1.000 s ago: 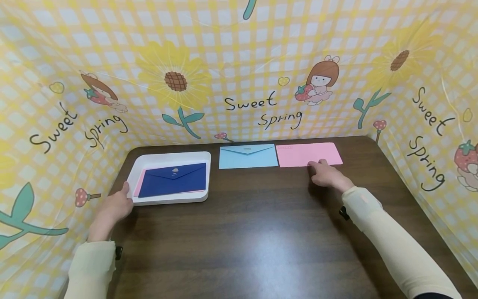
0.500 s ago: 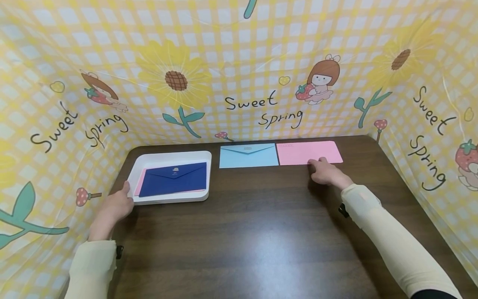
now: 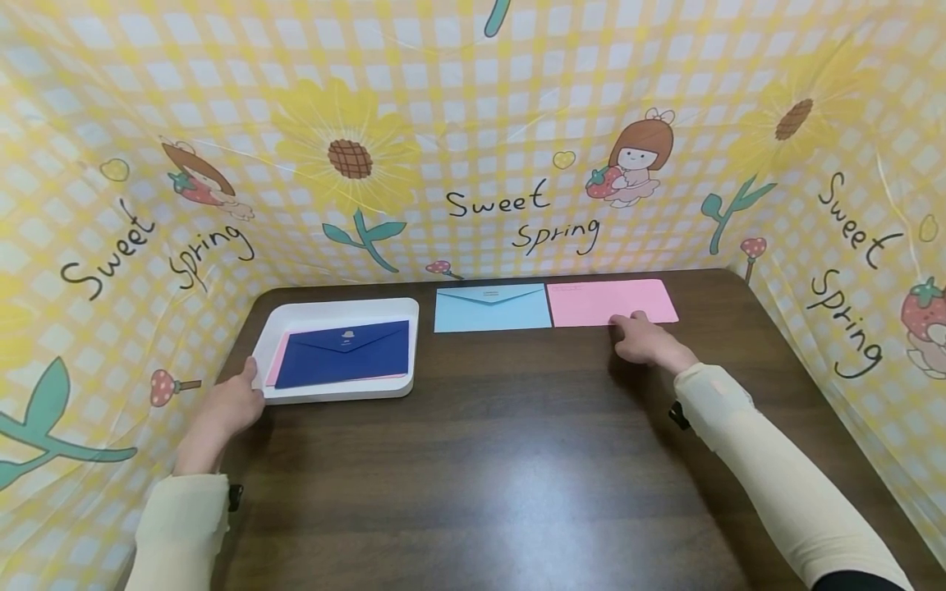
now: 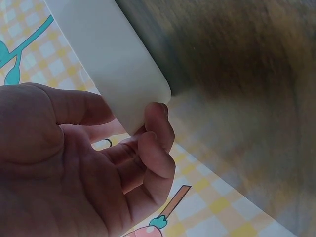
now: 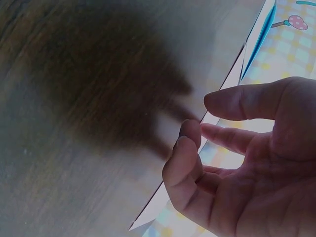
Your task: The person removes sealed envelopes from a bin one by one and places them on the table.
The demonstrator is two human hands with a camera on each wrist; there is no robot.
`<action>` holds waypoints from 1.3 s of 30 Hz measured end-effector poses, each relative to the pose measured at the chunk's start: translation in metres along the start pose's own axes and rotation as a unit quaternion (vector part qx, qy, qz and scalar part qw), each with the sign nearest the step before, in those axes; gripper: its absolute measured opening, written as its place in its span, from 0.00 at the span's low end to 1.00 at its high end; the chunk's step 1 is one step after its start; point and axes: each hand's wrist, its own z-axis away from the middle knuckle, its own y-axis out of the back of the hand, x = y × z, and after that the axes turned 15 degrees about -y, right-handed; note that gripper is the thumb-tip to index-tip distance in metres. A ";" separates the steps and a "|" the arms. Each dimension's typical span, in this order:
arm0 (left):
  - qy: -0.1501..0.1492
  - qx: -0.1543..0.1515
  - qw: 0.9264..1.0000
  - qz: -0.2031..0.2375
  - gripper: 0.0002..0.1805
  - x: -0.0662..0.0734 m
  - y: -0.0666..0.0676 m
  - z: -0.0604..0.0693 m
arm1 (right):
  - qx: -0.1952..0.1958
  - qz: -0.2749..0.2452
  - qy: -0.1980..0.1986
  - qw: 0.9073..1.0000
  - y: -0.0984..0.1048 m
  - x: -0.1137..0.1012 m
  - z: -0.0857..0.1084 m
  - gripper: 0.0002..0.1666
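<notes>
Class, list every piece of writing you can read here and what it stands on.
"Sweet Spring": checked backdrop, three times.
Navy envelope: print on the flap, too small to read.
Light blue envelope: flap print, too small to read.
Pink envelope: faint corner print, too small to read.

The head view looks from above the near side of the table [image 3: 458,468], facing forward and down, far enough back to frame the left hand [image 3: 225,404], the right hand [image 3: 649,341] and the patterned cloth [image 3: 473,90] beyond. The left wrist view looks at close range across the palm toward one corner of the white tray [image 4: 111,57]; the head view shares this near left corner. The right wrist view, also close, looks over the palm to the near edge of the pink envelope [image 3: 606,302], likewise shared; table and cloth appear in all three
</notes>
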 end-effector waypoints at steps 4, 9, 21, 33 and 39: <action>0.000 -0.001 1.000 0.004 0.37 0.000 0.000 0.000 | 0.017 0.011 -0.001 1.000 -0.003 0.001 -0.001 0.36; 0.006 -0.002 1.000 0.015 0.38 0.001 0.000 0.000 | 0.029 0.012 -0.010 0.999 -0.006 0.000 -0.003 0.35; 0.025 -0.002 0.998 0.052 0.38 0.002 0.003 0.003 | 0.035 -0.010 -0.001 0.999 -0.006 0.003 -0.001 0.35; 0.040 -0.007 0.997 0.059 0.39 0.003 0.003 0.003 | 0.024 -0.014 -0.005 1.000 -0.007 0.005 -0.003 0.36; 0.046 -0.013 0.997 0.056 0.39 0.004 0.004 0.002 | 0.024 -0.011 -0.007 1.000 -0.005 0.002 -0.001 0.36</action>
